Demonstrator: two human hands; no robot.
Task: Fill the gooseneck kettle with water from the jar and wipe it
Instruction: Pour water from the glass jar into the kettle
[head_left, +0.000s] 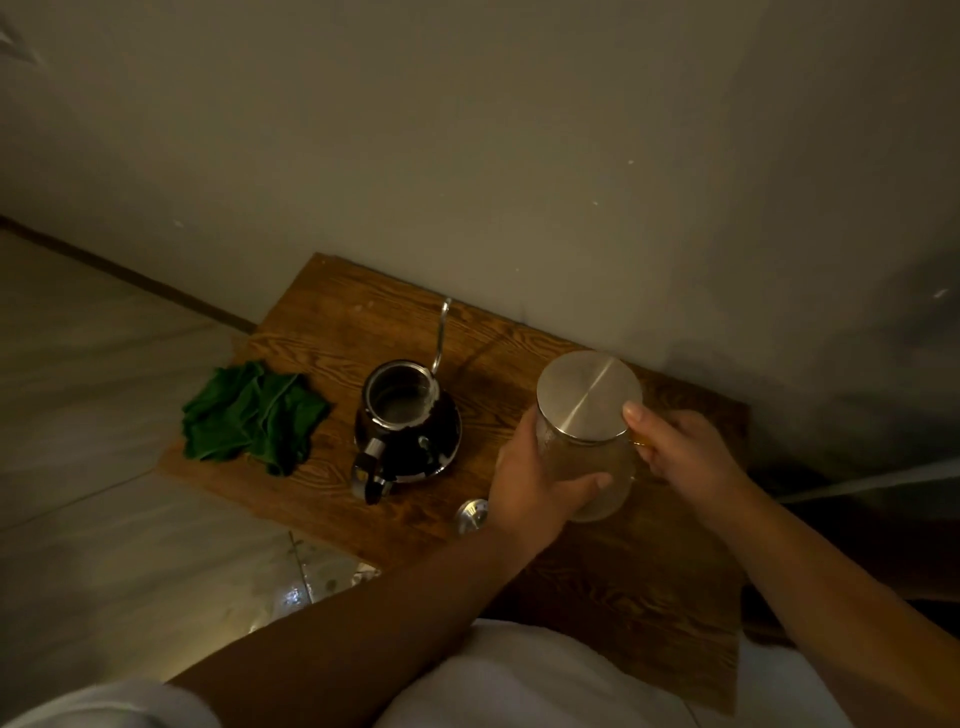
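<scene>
Green cloth (254, 415) lies crumpled at left-centre of the frame on the left end of the wooden table (322, 332), untouched, ready for the wipe later. Just right of it the gooseneck kettle (408, 421) stands upright, mouth open, thin spout pointing toward the wall, handle toward the person. Kettle lid (471, 514) lies below it on the table, near the left wrist. Right of centre the glass jar (587, 447) is gripped in both hands: left hand (535, 488) wraps its body, right hand (675, 447) closes on the far side with thumb against the metal jar lid (589, 397). Jar lid is on, so the step looks like opening or lifting. Best way: left hand holds the glass steady, lid comes off first, then pour slow into the open mouth. Whether the jar rests on the table is hard to tell.
</scene>
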